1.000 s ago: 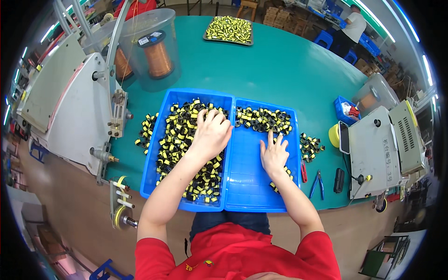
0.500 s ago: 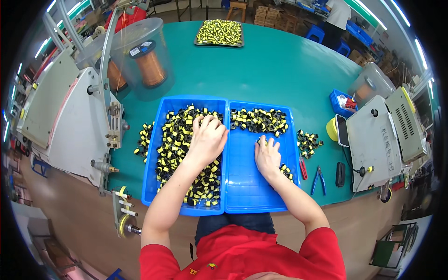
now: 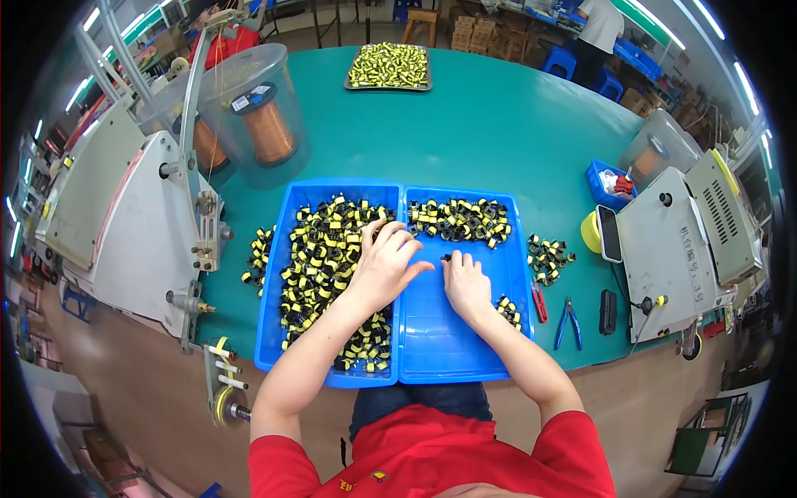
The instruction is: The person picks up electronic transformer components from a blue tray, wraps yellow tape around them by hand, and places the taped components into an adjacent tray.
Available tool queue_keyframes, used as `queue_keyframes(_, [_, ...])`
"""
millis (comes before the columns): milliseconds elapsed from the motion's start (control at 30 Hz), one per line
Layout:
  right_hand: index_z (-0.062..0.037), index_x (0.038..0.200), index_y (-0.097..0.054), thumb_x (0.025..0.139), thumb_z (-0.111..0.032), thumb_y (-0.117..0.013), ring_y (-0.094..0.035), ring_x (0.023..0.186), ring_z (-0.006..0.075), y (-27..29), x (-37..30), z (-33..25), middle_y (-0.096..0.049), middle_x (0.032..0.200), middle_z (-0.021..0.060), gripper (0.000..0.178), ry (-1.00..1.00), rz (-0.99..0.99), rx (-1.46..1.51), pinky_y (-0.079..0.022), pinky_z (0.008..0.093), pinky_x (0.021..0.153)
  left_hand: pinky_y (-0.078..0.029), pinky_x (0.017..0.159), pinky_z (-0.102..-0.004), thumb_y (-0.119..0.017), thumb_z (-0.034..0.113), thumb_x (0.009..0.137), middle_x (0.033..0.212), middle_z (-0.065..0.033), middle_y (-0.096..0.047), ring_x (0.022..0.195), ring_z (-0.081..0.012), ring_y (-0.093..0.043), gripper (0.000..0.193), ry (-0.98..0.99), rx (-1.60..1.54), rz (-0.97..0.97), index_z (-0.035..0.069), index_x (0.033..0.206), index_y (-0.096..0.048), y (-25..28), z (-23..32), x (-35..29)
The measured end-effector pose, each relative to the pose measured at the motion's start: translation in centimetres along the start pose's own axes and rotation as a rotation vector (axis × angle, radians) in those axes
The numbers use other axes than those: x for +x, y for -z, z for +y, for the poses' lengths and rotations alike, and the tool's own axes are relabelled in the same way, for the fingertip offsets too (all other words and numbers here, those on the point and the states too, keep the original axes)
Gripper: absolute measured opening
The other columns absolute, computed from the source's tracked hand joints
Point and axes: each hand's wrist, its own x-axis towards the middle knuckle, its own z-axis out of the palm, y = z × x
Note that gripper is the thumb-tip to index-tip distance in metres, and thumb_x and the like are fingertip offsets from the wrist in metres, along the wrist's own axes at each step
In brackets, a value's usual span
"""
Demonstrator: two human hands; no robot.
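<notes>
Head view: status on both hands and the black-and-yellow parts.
Left hand over left bin, grip unclear. Right hand over right bin, dark part at fingertips. Black-and-yellow parts in both bins, most in left. Blue pliers outside, right.

Long white tube lights (image 3: 745, 90) are glowing over what is looking like a factory workshop. Two grey-white metal machines (image 3: 124, 241) are flanking a green-topped worktable (image 3: 498, 141), copper-coloured wire spools (image 3: 270, 133) are standing in clear plastic tubs (image 3: 290, 100), small black-and-yellow parts (image 3: 324, 274) are filling a deep blue plastic bin (image 3: 332, 378), and a person in a white top (image 3: 599, 25) is standing near blue plastic stools (image 3: 559, 61).
</notes>
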Motion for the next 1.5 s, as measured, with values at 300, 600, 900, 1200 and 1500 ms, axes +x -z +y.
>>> queue_keyframes(300, [-0.0019,0.111,-0.046,0.087,-0.028,-0.054,-0.061,0.077,0.0333,1.0,-0.1,-0.2,-0.055,0.092,0.0168,0.037,0.052,-0.164,0.146,-0.054,0.0420,0.060,-0.032,0.097,-0.0427,-0.072,0.026,0.074,0.096,-0.0061,-0.056,0.105,-0.0245,-0.052,0.030,0.002,-0.026,-0.062,0.008,0.095,-0.060,0.3,0.7,0.1])
queue_keyframes(600, [-0.0135,0.098,-0.053,0.088,-0.035,-0.055,-0.062,0.071,0.0121,5.6,1.7,0.4,-0.058,0.083,0.0017,0.024,-0.445,-0.939,1.776,-0.045,0.0208,0.046,-0.044,0.060,-0.0259,-0.076,0.025,0.072,0.086,-0.0051,-0.047,0.065,-0.0133,-0.047,0.041,0.341,-0.528,-0.185,0.004,0.104,-0.060,0.6,1.4,0.4])
queue_keyframes(900, [-0.0075,0.104,-0.052,0.090,-0.028,-0.042,-0.058,0.070,0.0153,5.5,2.1,0.9,-0.057,0.089,0.0071,0.027,-0.573,-1.025,2.087,-0.027,0.0187,0.024,-0.048,0.069,-0.0232,-0.066,0.013,0.084,0.094,-0.0053,-0.056,0.078,-0.0095,-0.058,0.033,0.678,-1.072,-0.175,-0.001,0.111,-0.053,-0.2,0.2,0.4])
queue_keyframes(1200, [-0.0003,0.122,-0.045,0.091,-0.023,-0.041,-0.050,0.071,0.0164,4.2,2.5,2.5,-0.054,0.096,0.0092,0.039,-0.843,-1.035,2.463,-0.035,0.0159,0.028,-0.048,0.083,-0.0296,-0.056,0.013,0.090,0.110,-0.0109,-0.057,0.091,-0.0192,-0.059,0.034,0.872,-1.856,-0.141,-0.001,0.120,-0.049,1.0,0.0,1.2])
queue_keyframes(1500, [-0.0047,0.123,-0.045,0.092,-0.028,-0.043,-0.051,0.065,0.0114,6.1,2.0,0.9,-0.053,0.086,0.0025,0.039,-0.609,-0.949,2.165,-0.032,0.0183,0.028,-0.048,0.083,-0.0299,-0.050,0.009,0.091,0.114,-0.0162,-0.056,0.095,-0.0203,-0.059,0.028,0.876,-2.079,-0.194,0.000,0.117,-0.049,0.9,-0.5,1.0])
